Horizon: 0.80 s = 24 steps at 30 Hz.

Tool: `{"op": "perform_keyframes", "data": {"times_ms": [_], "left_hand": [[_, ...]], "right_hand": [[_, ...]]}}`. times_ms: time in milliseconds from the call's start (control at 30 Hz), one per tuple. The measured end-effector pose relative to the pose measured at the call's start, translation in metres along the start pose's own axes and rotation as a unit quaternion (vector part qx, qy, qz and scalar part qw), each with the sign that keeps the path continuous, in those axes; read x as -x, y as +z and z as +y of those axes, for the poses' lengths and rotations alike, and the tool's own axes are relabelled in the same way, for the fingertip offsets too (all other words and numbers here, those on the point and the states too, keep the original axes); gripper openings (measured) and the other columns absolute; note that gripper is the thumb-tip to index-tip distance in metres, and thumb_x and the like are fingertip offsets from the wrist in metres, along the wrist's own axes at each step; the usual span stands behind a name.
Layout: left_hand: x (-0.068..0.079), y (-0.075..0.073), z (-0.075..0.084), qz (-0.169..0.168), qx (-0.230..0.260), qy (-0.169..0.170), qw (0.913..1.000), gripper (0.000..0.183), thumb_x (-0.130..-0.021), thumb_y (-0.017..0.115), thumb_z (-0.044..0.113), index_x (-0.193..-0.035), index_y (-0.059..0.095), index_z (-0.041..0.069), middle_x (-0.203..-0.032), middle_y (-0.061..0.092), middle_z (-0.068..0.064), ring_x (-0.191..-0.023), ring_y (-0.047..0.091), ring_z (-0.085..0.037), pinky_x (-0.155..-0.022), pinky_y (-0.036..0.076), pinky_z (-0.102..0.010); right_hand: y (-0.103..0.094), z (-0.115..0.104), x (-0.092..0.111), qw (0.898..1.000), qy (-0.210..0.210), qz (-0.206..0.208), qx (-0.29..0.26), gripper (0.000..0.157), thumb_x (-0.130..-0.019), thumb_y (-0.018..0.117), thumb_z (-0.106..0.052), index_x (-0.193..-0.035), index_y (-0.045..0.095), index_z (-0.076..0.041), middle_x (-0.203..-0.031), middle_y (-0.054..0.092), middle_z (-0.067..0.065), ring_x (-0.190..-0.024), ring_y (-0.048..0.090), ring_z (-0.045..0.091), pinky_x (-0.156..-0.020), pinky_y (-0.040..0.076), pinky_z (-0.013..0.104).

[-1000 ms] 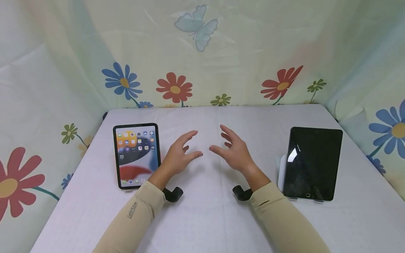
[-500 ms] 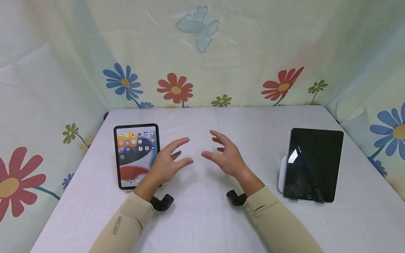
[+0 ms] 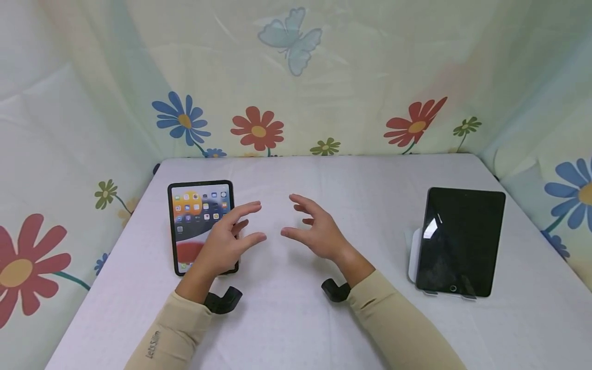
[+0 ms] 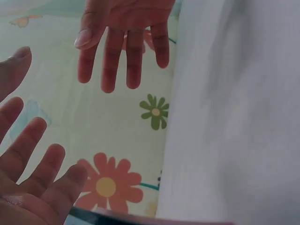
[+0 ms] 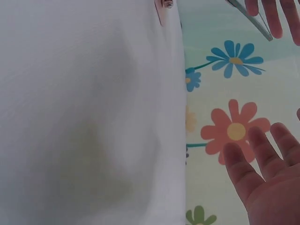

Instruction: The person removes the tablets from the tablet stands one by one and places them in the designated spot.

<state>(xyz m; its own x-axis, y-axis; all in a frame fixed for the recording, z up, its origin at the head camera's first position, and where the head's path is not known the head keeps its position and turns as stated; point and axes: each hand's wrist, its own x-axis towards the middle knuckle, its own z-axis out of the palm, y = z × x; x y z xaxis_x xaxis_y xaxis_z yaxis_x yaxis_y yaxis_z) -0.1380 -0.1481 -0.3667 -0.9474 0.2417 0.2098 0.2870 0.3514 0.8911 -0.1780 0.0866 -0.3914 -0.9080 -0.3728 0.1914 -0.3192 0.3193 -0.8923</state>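
My left hand (image 3: 225,240) hovers with parted fingers and overlaps the right part of a lit tablet (image 3: 199,205) in the head view. App icons show on that tablet's screen, which leans on a stand. Facing it across a small gap, my right hand (image 3: 321,231) is held in the air, thumb and fingers spread and holding nothing. In the left wrist view the left hand's fingers (image 4: 35,133) are loosely extended, with the right hand (image 4: 131,28) opposite. The right wrist view shows the right hand (image 5: 276,183) with its fingers apart.
A second tablet (image 3: 460,241) with a dark screen leans on a stand at the right of the white-covered table (image 3: 296,329). Black wrist-worn pieces (image 3: 224,300) sit under both wrists. A floral curtain (image 3: 361,77) surrounds the table's back and sides.
Both hands have moved left together, keeping a similar gap. The left hand now covers more of the lit tablet. Both tablets stay in place on the table.
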Motion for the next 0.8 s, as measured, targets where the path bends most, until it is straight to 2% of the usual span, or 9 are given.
{"op": "perform_keyframes", "data": {"times_ms": [100, 333, 600, 800], "left_hand": [[0.002, -0.008, -0.002, 0.002, -0.013, -0.004, 0.9999, 0.062, -0.088, 0.078, 0.01, -0.145, 0.053, 0.014, -0.15, 0.048, -0.004, -0.137, 0.044, -0.023, -0.106, 0.041, -0.042], [0.013, -0.038, -0.005, 0.023, -0.034, -0.067, 0.9969, 0.061, -0.09, 0.076, 0.01, -0.146, 0.052, 0.012, -0.15, 0.047, -0.009, -0.134, 0.049, -0.03, -0.102, 0.043, -0.036], [0.023, -0.064, -0.008, 0.054, -0.034, -0.069, 0.9956, 0.055, -0.092, 0.073, 0.009, -0.144, 0.053, 0.007, -0.15, 0.044, -0.014, -0.13, 0.052, -0.038, -0.099, 0.044, -0.035], [0.028, -0.074, -0.01, 0.079, -0.045, -0.099, 0.991, 0.056, -0.093, 0.073, 0.014, -0.145, 0.053, 0.009, -0.149, 0.046, -0.016, -0.13, 0.051, -0.038, -0.098, 0.045, -0.035]], "right_hand": [[0.003, -0.002, -0.003, 1.0, 0.0, -0.005, -0.001, 0.076, -0.087, 0.081, -0.025, -0.152, 0.043, -0.016, -0.153, 0.043, 0.005, -0.136, 0.045, 0.027, -0.106, 0.042, 0.05], [0.006, -0.003, -0.011, 1.0, 0.009, -0.013, -0.006, 0.075, -0.087, 0.08, -0.023, -0.152, 0.043, -0.017, -0.154, 0.042, 0.004, -0.136, 0.045, 0.026, -0.106, 0.042, 0.048], [0.01, 0.001, -0.016, 0.999, 0.018, -0.024, -0.013, 0.073, -0.088, 0.079, -0.027, -0.151, 0.044, -0.017, -0.152, 0.044, 0.004, -0.135, 0.045, 0.023, -0.107, 0.041, 0.047], [0.021, 0.003, -0.019, 0.999, 0.025, -0.035, -0.03, 0.071, -0.088, 0.079, -0.026, -0.15, 0.046, -0.018, -0.152, 0.045, 0.001, -0.135, 0.046, 0.022, -0.106, 0.042, 0.045]]}}
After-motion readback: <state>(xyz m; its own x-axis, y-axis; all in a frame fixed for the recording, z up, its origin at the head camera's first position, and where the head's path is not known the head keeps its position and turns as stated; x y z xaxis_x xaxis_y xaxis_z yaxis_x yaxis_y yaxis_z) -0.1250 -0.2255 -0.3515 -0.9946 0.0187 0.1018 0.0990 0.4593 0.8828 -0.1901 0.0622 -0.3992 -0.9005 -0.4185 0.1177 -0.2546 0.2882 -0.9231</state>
